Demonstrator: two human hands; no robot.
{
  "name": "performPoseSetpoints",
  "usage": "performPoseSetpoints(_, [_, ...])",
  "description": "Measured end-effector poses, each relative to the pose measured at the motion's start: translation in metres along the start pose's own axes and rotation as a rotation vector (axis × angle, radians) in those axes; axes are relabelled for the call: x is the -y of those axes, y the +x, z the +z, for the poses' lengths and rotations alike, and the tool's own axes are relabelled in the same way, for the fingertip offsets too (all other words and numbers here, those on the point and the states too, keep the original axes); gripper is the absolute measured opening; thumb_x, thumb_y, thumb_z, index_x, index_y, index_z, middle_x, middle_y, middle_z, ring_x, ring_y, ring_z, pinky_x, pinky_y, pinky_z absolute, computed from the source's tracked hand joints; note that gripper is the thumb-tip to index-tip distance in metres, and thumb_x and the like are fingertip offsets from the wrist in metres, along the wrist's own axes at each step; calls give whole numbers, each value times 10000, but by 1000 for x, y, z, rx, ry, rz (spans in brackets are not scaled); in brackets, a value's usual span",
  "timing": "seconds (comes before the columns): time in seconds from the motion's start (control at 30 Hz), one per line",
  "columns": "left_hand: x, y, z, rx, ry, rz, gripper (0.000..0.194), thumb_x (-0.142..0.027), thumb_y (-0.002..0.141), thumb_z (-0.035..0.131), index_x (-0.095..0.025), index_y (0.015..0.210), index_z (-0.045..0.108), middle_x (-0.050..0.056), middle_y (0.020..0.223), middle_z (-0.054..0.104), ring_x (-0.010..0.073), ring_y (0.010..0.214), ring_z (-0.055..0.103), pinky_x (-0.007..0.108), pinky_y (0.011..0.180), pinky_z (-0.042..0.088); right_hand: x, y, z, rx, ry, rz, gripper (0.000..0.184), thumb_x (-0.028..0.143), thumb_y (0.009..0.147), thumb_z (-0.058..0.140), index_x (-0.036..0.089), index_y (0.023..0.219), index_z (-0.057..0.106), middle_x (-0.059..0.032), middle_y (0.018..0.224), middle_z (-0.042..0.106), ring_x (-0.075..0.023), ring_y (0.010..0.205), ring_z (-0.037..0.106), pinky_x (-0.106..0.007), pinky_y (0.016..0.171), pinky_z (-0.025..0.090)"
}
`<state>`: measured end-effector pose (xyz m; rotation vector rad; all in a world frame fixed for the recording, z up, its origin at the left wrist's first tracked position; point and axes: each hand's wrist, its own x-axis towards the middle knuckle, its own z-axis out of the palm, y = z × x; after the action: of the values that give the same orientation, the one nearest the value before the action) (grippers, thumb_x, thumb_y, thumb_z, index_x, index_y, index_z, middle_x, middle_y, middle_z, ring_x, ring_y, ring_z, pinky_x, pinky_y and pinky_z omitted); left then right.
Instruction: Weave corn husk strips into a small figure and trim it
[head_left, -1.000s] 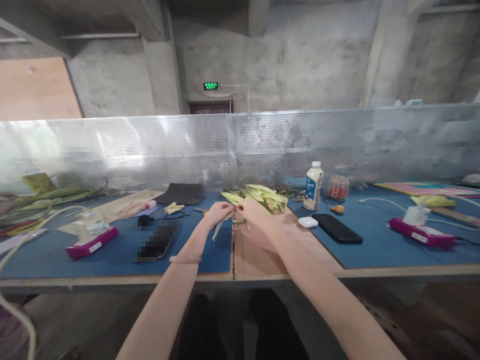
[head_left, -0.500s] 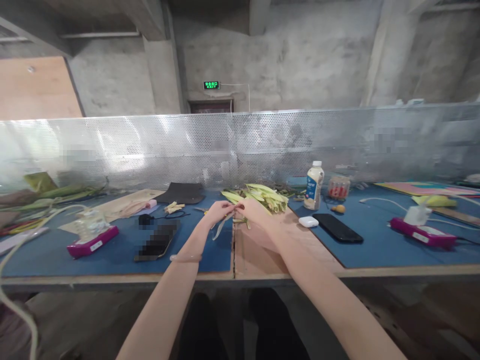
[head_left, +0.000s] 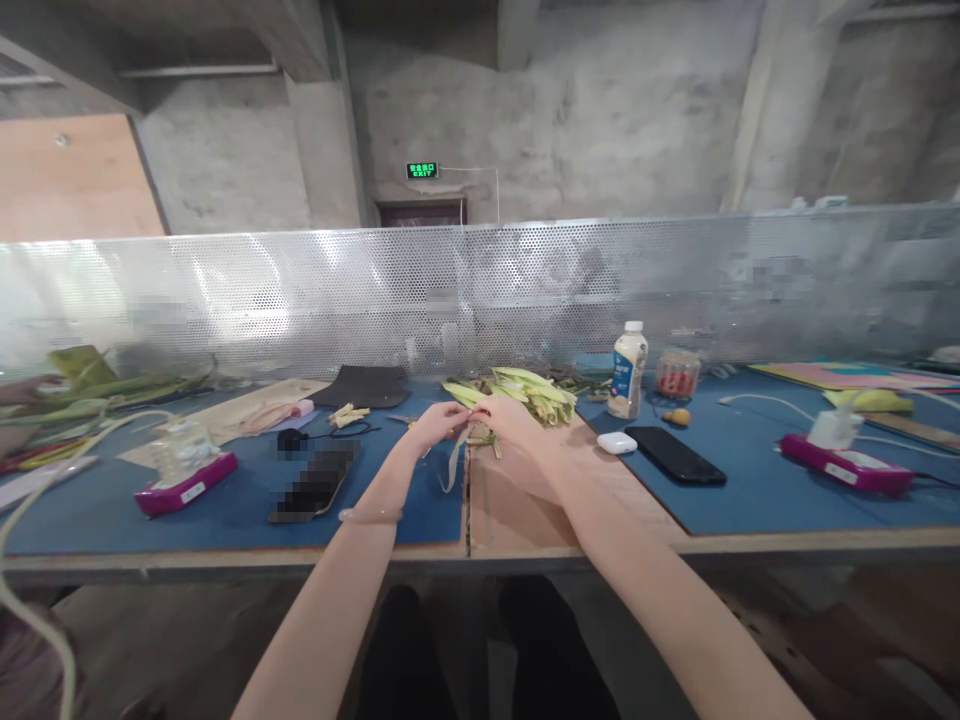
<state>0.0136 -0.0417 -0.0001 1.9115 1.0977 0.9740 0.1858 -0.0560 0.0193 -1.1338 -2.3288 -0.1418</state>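
My left hand (head_left: pixel 441 424) and my right hand (head_left: pixel 501 413) meet fingertip to fingertip over the seam in the table. Both are closed in a pinch on a thin pale husk strip (head_left: pixel 453 466), whose loose end dangles below them with a slight curl. The exact grip is hidden by the fingers. Just behind my right hand lies a pile of light green corn husks (head_left: pixel 536 390). Short stalk pieces (head_left: pixel 491 446) stick out below my right hand. Scissors (head_left: pixel 407 420) lie left of my left hand, partly covered by it.
A milk bottle (head_left: pixel 627 372), a white earbud case (head_left: pixel 616 443) and a black phone (head_left: pixel 677 456) are on the right. Leftward lie another phone (head_left: pixel 315 482) and a purple power strip (head_left: pixel 186 482). A perforated metal screen (head_left: pixel 360 290) borders the table's back.
The hanging end of the husk strip has swung right and straightened downward. My fingers have shifted slightly; my arms stay nearly where they were.
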Motion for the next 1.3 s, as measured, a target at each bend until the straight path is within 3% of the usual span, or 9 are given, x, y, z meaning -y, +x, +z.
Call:
performPoseSetpoints(0.27, [1, 3, -2, -60, -34, -7, 267, -317, 867, 507, -132, 1054, 552, 66, 1011, 595, 174, 835, 597, 357, 711, 510, 9, -4, -8, -44, 74, 1, 225, 298, 903, 460, 117, 951, 585, -44, 911, 601, -138, 833, 575, -345, 780, 471])
performPoseSetpoints(0.7, [1, 2, 0, -47, -110, 21, 266, -306, 867, 509, -134, 1067, 542, 64, 991, 598, 162, 801, 601, 341, 683, 518, 12, -5, -7, -55, 117, 53, 234, 323, 889, 482, 110, 874, 577, -17, 791, 584, -114, 718, 563, -300, 695, 478])
performPoseSetpoints(1.03, [-1, 2, -2, -119, -30, 38, 225, -289, 859, 526, -125, 1008, 567, 53, 952, 607, 154, 779, 601, 329, 672, 516, 3, -2, 0, -75, 111, 20, 231, 326, 883, 491, 110, 873, 575, -17, 793, 583, -115, 721, 562, -301, 696, 477])
performPoseSetpoints(1.3, [-3, 0, -2, -115, -27, -3, 249, -302, 862, 518, -129, 1034, 562, 62, 996, 601, 170, 822, 599, 350, 701, 512, 10, -5, -7, -73, 94, 25, 214, 311, 882, 496, 112, 881, 576, -21, 812, 585, -118, 740, 564, -303, 704, 480])
